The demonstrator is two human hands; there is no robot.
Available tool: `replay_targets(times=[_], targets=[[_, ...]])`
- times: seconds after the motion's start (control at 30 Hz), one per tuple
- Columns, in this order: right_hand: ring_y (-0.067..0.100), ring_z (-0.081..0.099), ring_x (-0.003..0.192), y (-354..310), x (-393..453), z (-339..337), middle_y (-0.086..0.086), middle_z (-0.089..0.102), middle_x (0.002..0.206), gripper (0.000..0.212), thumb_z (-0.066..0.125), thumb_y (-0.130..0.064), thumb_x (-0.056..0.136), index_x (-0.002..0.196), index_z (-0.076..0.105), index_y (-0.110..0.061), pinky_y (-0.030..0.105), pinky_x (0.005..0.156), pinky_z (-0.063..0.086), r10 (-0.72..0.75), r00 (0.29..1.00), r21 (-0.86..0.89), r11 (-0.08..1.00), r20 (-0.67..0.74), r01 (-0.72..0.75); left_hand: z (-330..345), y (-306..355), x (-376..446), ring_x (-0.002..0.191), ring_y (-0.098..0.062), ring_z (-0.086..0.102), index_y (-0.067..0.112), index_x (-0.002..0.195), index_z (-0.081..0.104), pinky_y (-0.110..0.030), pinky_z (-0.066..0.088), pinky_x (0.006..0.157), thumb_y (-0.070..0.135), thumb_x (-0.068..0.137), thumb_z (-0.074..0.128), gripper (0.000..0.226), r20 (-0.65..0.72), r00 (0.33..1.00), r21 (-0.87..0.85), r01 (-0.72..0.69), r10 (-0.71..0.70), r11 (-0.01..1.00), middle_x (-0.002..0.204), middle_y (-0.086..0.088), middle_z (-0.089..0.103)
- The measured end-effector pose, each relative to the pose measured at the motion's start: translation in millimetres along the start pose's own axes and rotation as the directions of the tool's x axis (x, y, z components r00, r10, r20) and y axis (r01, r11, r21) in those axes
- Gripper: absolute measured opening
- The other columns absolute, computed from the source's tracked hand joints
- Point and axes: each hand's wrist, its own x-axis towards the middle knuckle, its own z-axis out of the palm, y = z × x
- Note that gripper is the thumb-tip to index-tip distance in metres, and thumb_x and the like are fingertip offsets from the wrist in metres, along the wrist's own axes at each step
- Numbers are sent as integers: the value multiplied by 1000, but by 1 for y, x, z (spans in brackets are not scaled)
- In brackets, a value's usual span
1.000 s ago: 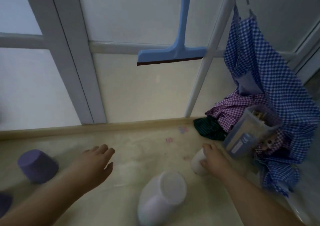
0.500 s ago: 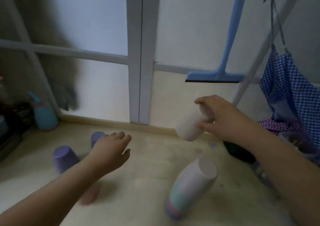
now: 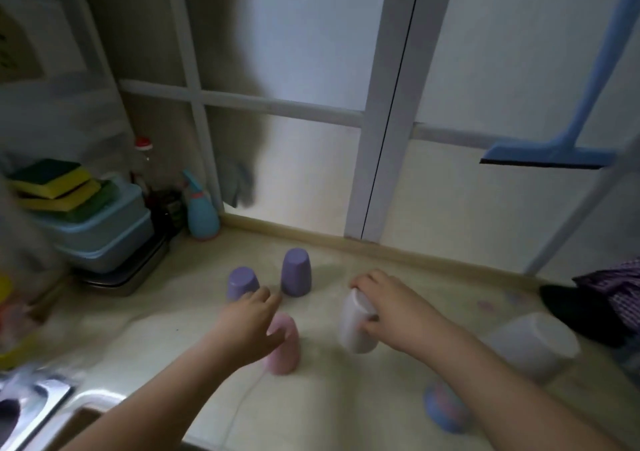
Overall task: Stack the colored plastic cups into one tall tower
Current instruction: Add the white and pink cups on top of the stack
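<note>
My right hand (image 3: pixel 391 308) grips a white cup (image 3: pixel 355 327) upside down, just above or on the cream counter (image 3: pixel 173 333). My left hand (image 3: pixel 247 326) hovers open over a pink upside-down cup (image 3: pixel 285 348), its fingers near the cup's top. Two purple upside-down cups (image 3: pixel 242 282) (image 3: pixel 296 272) stand behind, near the back ledge. A stack of nested cups (image 3: pixel 485 371) lies on its side at the right, white end up and blue-pink end toward me, partly behind my right forearm.
Blue lidded boxes (image 3: pixel 107 232) with yellow-green sponges (image 3: pixel 55 186) stand at the left on a metal tray. A teal bottle (image 3: pixel 202 213) is beside them. A blue squeegee (image 3: pixel 547 154) hangs at the right. Checked cloth (image 3: pixel 620 295) lies far right. A sink edge (image 3: pixel 38 398) is at bottom left.
The view swung left and down. My right hand brought the white cup down from mid-air to beside the pink cup. My left hand moved over the pink cup.
</note>
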Motion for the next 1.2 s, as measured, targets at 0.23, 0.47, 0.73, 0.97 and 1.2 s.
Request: replay_targets(times=[0.23, 0.47, 0.73, 0.97, 1.2], targets=[[29, 45, 119, -12, 18, 19, 4, 41, 135, 60, 64, -21, 79, 134, 40, -22, 35, 99, 41, 101, 995, 25, 995, 2, -102, 44, -17, 30, 107, -30, 53, 15, 120, 42, -39, 48, 81, 39, 80, 54, 48, 209, 976, -38, -58, 64, 998, 118, -9, 53], [26, 46, 118, -3, 0, 22, 1, 44, 132, 60, 67, -22, 77, 131, 43, -24, 35, 100, 41, 184, 982, 77, 980, -41, -181, 58, -18, 51, 97, -35, 57, 14, 109, 42, -38, 49, 76, 40, 78, 54, 42, 318, 938, -24, -139, 140, 990, 109, -13, 56], [21, 48, 117, -2, -54, -67, -2, 45, 127, 57, 65, -23, 76, 130, 44, -25, 31, 95, 40, 199, 952, 48, 980, -233, -193, -95, 54, 72, 67, -24, 45, 23, 81, 34, -30, 39, 60, 46, 71, 58, 35, 56, 907, 46, -420, 417, 907, 72, 2, 42], [4, 43, 112, -2, -147, -170, -17, 43, 123, 57, 64, -31, 77, 128, 41, -38, 27, 96, 40, 243, 876, 5, 964, -416, -266, -210, 145, 54, 74, -24, 56, 23, 104, 43, -37, 51, 68, 43, 73, 63, 42, -133, 802, -8, -588, 582, 809, 88, -5, 62], [8, 45, 112, 31, -198, -173, -17, 41, 116, 58, 66, -30, 77, 128, 41, -40, 31, 98, 43, 336, 872, 54, 939, -355, -340, -205, 206, 49, 87, -22, 55, 33, 117, 47, -40, 52, 79, 44, 70, 66, 52, -127, 757, -38, -649, 641, 760, 104, -1, 63]])
